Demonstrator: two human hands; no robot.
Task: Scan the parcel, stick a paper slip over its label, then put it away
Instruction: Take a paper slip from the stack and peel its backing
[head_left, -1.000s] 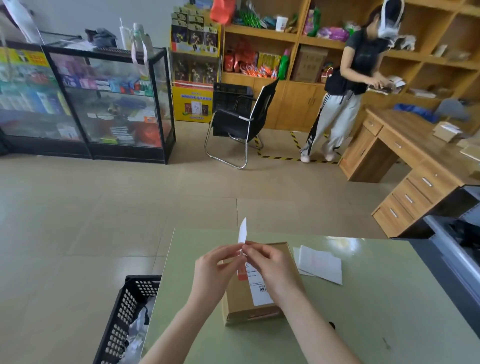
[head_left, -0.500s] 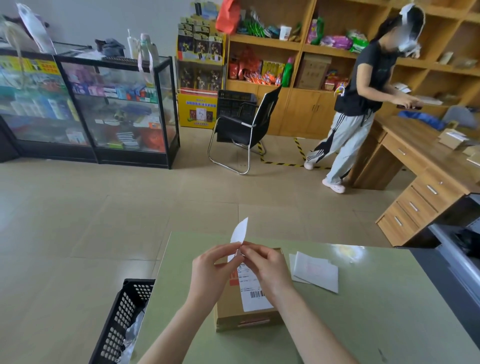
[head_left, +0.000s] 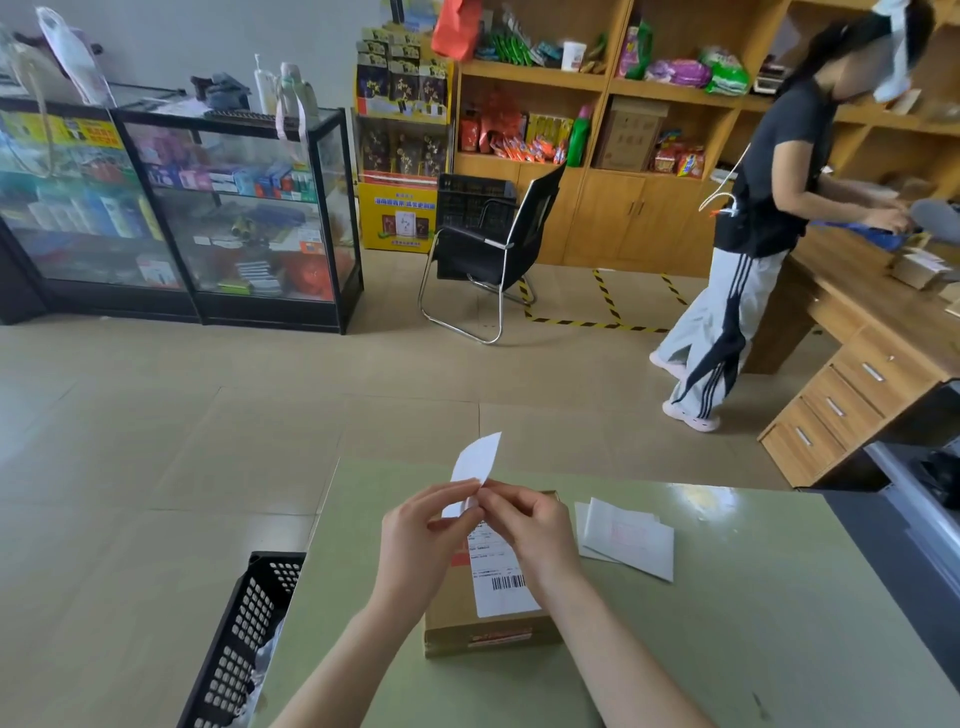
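Head view: left hand (head_left: 415, 545) and right hand (head_left: 530, 530) meet fingertip to fingertip, both pinching white paper slip (head_left: 475, 460) above cardboard parcel (head_left: 485, 618) on green tabletop (head_left: 727, 623). Hands hide parcel's far half; label (head_left: 501, 582) partly covered, print unreadable. Loose white sheets (head_left: 628, 540) just right of parcel. Black basket (head_left: 244, 639) at near left, cut off by frame.

slip (head_left: 476, 458) showing white | parcel (head_left: 483, 626) showing brown, label (head_left: 501, 584) white with black barcode | table (head_left: 727, 623) showing pale green | crate (head_left: 244, 639) at 8 o'clock showing black
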